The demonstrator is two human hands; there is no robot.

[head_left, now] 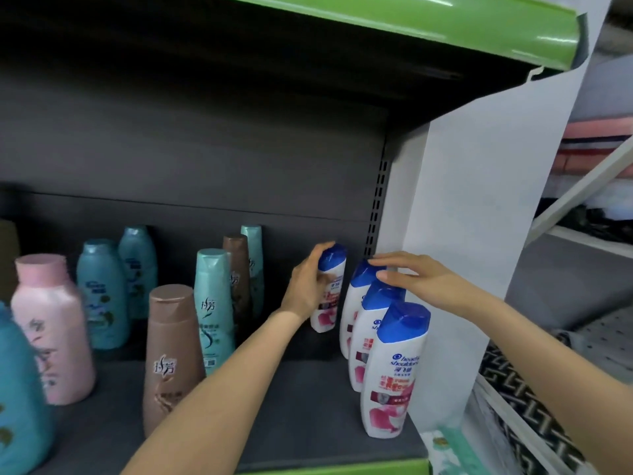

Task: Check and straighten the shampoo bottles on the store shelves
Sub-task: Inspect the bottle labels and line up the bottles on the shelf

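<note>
Gripping the rearmost white bottle [329, 289] with my left hand [308, 286], I hold it nearly upright, blue cap toward twelve o'clock, slightly tilted. My right hand [414, 281], fingers straight, rests on the caps of the row of three bottles [383, 341] at three o'clock. Dark shelf [291, 406], green edge, white side panel [479, 217]; teal and brown bottles [191, 323] at nine o'clock.

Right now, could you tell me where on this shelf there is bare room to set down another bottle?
The widest bare patch is the dark shelf floor between the brown bottle at the front and the row of white blue-capped bottles; the left forearm crosses it. The right end by the white side panel is crowded, and both hands work there. The left end is packed with teal and pink bottles.
</note>
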